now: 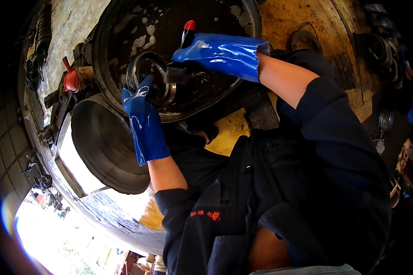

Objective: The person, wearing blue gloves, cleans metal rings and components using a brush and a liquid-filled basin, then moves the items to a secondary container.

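Observation:
Both my hands wear wet, shiny blue rubber gloves. My left hand [144,121] is closed around the lower left side of a metal ring [132,75], which looks like a bearing ring and is held tilted over a big round black basin [99,68]. In my right hand [220,54] is a brush [189,26] with a red-tipped handle. Its dark bristles meet the ring's right side, and the glove hides part of the handle. Dark liquid with patches of pale foam lies in the basin.
A round dark metal pan [108,144] stands beside the basin at the left. Past it is a red-handled fitting [70,79]. A yellow piece [229,133] lies between the basin and my body. Greasy ring-shaped parts [305,41] lie at the far right.

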{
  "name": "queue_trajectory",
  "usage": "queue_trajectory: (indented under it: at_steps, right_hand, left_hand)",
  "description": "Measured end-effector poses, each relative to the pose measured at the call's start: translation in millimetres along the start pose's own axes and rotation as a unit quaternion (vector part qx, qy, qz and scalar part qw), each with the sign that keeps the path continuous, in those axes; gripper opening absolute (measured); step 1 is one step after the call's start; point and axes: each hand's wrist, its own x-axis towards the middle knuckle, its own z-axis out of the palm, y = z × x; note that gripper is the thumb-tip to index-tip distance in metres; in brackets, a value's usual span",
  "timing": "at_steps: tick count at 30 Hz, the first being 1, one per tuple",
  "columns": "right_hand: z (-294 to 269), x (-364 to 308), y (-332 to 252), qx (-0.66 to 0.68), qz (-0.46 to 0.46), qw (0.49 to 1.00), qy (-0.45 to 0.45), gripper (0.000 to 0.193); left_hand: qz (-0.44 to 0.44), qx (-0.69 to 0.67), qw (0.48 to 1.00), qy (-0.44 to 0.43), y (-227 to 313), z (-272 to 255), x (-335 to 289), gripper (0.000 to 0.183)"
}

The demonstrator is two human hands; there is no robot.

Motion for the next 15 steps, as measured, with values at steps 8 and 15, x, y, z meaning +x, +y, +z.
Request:
queue_trajectory:
  at_steps: [8,15]
  right_hand:
    - [29,27,-5,0.066,0.102,0.989,-0.083,0.031]
    - [57,46,47,-0.123,-0.096,0.973,0.172,0.029]
  left_hand:
    - [-0.045,-0.026,0.998,-0.020,6,-6,-2,0.036]
    - [-0.103,0.097,0.990,-0.025,-2,9,4,0.035]
